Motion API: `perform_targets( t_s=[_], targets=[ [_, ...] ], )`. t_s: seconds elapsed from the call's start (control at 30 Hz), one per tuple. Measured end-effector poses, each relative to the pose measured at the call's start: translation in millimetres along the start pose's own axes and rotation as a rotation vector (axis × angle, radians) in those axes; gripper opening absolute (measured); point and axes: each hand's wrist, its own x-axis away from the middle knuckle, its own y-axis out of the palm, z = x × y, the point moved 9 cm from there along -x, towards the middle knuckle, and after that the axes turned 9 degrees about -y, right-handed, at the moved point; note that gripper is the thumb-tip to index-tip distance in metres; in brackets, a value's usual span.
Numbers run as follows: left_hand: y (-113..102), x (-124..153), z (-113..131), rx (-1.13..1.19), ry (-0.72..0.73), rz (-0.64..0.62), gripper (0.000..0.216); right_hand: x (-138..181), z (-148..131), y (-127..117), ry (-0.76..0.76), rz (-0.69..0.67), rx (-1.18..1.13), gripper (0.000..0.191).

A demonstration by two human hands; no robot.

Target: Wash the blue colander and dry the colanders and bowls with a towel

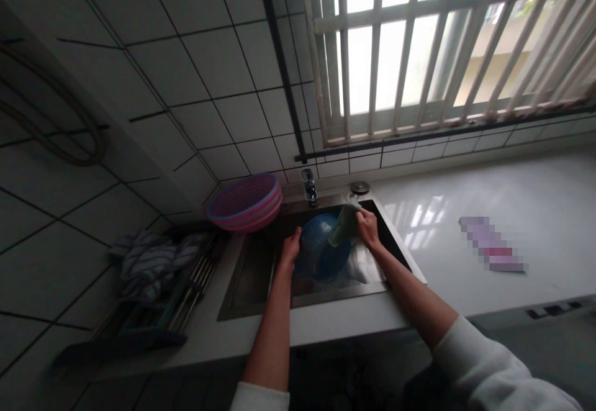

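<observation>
My left hand [292,246] is closed on the left rim of a blue plastic colander [321,240], which sits tilted in the sink [342,293]. Its mesh-like wall faces up towards me. A pale green cloth [343,225] is gripped in my right hand [367,228] and hangs over the colander's right side. Whether the cloth presses on the plastic I cannot tell. My left thumb shows at the rim; the other fingers are mostly hidden.
Pink and blue plastic baskets [249,217] are stacked at the sink's back left corner. Behind the sink stand a faucet [308,186] and a round metal stopper [360,187]. A striped cloth [149,262] lies on a rack at left. A blurred purple packet [488,243] rests on the right counter.
</observation>
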Motion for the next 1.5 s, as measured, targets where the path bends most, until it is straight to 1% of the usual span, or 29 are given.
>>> perform_targets(
  t_s=[0.03,0.07,0.1,0.17,0.23,0.27,0.33,0.4,0.43,0.5,0.57,0.6,0.67,0.7,0.73,0.8,0.87,0.9,0.93,0.97,1.0,1.1,1.2,1.27,1.3,1.37,1.43,1.5],
  targets=[
    [0.7,0.3,0.2,0.007,0.0,-0.004,0.074,0.9,-2.1,3.6,-0.004,-0.028,-0.016,0.037],
    [2.2,0.8,-0.3,0.018,-0.004,-0.013,0.073,4.2,-8.0,13.0,-0.031,-0.096,-0.026,0.037],
    [4.5,1.3,-1.6,0.031,-0.012,-0.029,0.071,10.1,-18.5,26.5,-0.09,-0.19,-0.028,0.037],
    [10.9,2.3,-5.8,0.054,-0.041,-0.078,0.069,29.7,-49.6,56.6,-0.299,-0.391,0.012,0.032],
    [15.0,3.1,-6.1,0.037,-0.032,-0.109,0.065,56.6,-82.3,82.4,-0.555,-0.549,0.103,0.024],
    [14.3,3.4,-2.7,0.005,0.004,-0.099,0.062,70.1,-94.6,93.0,-0.66,-0.61,0.157,0.022],
    [8.1,4.2,9.5,-0.07,0.114,-0.033,0.052,93.1,-109.9,110.0,-0.808,-0.711,0.257,0.023],
    [-0.2,5.6,23.3,-0.114,0.216,0.047,0.041,110.3,-118.0,121.9,-0.909,-0.783,0.32,0.024],
    [-3.0,6.0,28.2,-0.118,0.244,0.07,0.037,116.8,-120.5,126.2,-0.95,-0.809,0.337,0.024],
    [-4.3,6.2,34.1,-0.123,0.268,0.08,0.036,125.9,-123.6,131.7,-1.012,-0.849,0.343,0.022],
    [-0.8,5.1,33.1,-0.153,0.241,0.052,0.044,126.2,-123.3,132.2,-1.019,-0.859,0.322,0.02],
    [1.0,4.2,30.4,-0.173,0.212,0.037,0.05,122.1,-121.3,130.3,-0.996,-0.846,0.307,0.02],
    [0.5,2.4,23.7,-0.216,0.147,0.039,0.06,105.0,-111.6,121.4,-0.895,-0.785,0.276,0.022],
    [-1.7,1.7,21.0,-0.238,0.122,0.052,0.063,92.0,-102.3,114.5,-0.808,-0.738,0.266,0.023],
    [-4.4,1.1,19.1,-0.262,0.104,0.067,0.065,77.2,-88.8,106.2,-0.69,-0.688,0.262,0.025],
    [-8.4,0.2,17.3,-0.333,0.089,0.077,0.065,48.7,-49.6,87.7,-0.372,-0.607,0.274,0.031],
    [-8.9,0.2,18.5,-0.408,0.109,0.061,0.062,33.1,-9.0,71.4,-0.062,-0.575,0.289,0.044],
    [-8.5,0.6,19.7,-0.431,0.127,0.055,0.06,30.1,3.7,66.8,0.03,-0.573,0.282,0.049],
    [-7.7,1.2,21.0,-0.438,0.144,0.049,0.059,28.9,9.0,65.3,0.06,-0.574,0.261,0.052],
    [-6.6,2.0,22.2,-0.427,0.161,0.043,0.058,28.8,6.7,66.7,0.031,-0.575,0.233,0.052],
    [-5.2,2.8,23.0,-0.403,0.172,0.037,0.058,30.3,-1.9,70.0,-0.04,-0.572,0.204,0.049],
    [-1.0,5.2,22.9,-0.312,0.181,0.028,0.059,49.7,-48.5,87.8,-0.366,-0.598,0.184,0.039],
    [4.7,7.5,20.2,-0.198,0.168,-0.006,0.062,84.2,-95.8,108.6,-0.7,-0.706,0.243,0.038],
    [9.7,8.9,17.9,-0.12,0.155,-0.055,0.064,99.1,-112.0,115.7,-0.829,-0.762,0.273,0.035],
    [11.1,9.2,16.1,-0.095,0.14,-0.071,0.065,100.3,-114.2,116.0,-0.847,-0.769,0.279,0.033],
    [11.4,8.9,10.3,-0.076,0.083,-0.077,0.065,89.7,-108.4,110.2,-0.795,-0.722,0.286,0.033],
    [9.3,8.3,4.4,-0.07,0.021,-0.066,0.062,69.8,-92.2,99.0,-0.667,-0.631,0.309,0.037],
    [6.5,8.6,5.5,-0.09,0.028,-0.052,0.056,53.3,-73.5,88.3,-0.531,-0.56,0.358,0.042]
  ],
)
